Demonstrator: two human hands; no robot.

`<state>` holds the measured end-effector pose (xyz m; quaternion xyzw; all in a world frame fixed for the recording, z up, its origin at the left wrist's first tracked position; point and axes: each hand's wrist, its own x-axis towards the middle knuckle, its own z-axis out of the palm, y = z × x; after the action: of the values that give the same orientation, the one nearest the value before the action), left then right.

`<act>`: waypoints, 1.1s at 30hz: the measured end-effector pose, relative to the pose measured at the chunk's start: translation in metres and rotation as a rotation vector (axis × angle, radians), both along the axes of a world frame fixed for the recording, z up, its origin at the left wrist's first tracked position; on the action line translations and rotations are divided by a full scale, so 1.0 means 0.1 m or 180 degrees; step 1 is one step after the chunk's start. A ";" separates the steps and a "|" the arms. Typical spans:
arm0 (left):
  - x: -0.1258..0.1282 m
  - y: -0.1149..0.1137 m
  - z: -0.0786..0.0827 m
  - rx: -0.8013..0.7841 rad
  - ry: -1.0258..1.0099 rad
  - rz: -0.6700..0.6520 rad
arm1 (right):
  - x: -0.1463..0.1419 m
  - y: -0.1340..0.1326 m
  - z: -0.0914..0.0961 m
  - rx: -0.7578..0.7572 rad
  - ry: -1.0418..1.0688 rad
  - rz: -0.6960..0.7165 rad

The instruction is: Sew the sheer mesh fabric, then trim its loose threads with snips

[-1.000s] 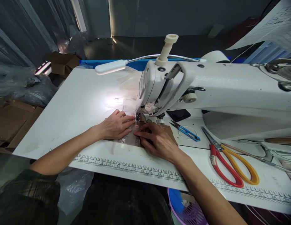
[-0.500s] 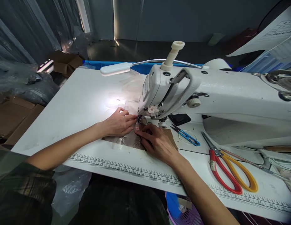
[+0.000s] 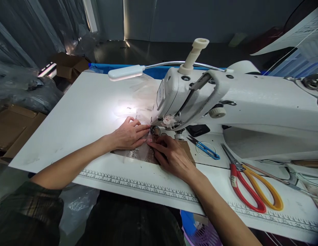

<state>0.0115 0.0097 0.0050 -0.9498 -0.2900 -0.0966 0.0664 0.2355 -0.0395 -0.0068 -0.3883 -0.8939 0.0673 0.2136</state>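
Observation:
My left hand lies flat on a thin sheer fabric, fingers stretched toward the presser foot of a white sewing machine. On the other side of the foot, my right hand is closed, its fingertips pinching the fabric's edge beside a small pale tag. The fabric runs under the foot and spreads out behind the left hand. Part of the pinch is hidden by the right hand's own fingers.
Blue thread snips and large scissors with red and yellow handles lie right of my right hand. A lamp hangs over the white table. A ruler strip runs along the front edge. Cardboard boxes stand left.
The camera view has shifted slightly, so the machine appears a little further right. Both hands stay in nearly the same place on the fabric.

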 end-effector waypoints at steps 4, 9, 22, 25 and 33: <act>0.00 0.00 -0.02 0.0044 -0.0006 0.0008 | 0.00 0.00 0.00 -0.0036 0.0010 0.0005; 0.02 -0.02 -0.02 0.0140 0.0028 0.0023 | 0.00 0.00 -0.02 -0.0022 0.0060 -0.0014; -0.16 -0.12 0.17 0.0103 -0.0588 -0.0529 | -0.01 0.01 -0.07 -0.0052 0.0220 -0.0075; -0.16 -0.20 0.16 -0.0188 -0.0677 -0.1006 | -0.01 0.02 -0.08 -0.0064 0.0238 -0.0096; -0.09 -0.25 0.04 -0.0682 -0.0752 -0.0976 | 0.00 0.04 -0.12 -0.0099 0.0361 -0.0101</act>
<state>0.0028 -0.0153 0.0094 -0.9665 -0.1565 -0.1849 -0.0848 0.2354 -0.0353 -0.0190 -0.4012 -0.8730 0.0995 0.2589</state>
